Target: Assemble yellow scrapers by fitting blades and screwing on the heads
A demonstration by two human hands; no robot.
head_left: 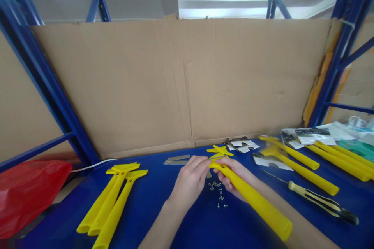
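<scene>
A yellow plastic handle (257, 201) slants from the middle toward the lower right, its flared head up between both hands. My left hand (191, 177) is closed with its fingertips pinched at the left end of that head, by a thin metal strip. Behind the neck of the handle, my right hand (233, 175) wraps its fingers round it. Small screws and nuts (221, 192) lie scattered on the blue surface just below the hands. Flat metal blades (177, 160) rest left of them, and short yellow pieces (220, 150) lie behind.
Several yellow handles (112, 198) lie at the left, more (339, 159) at the right. A screwdriver (321, 200) lies right of my right forearm. Packaging cards (241, 144) sit at the back. A red bag (32, 190) is far left; cardboard (187, 85) stands behind.
</scene>
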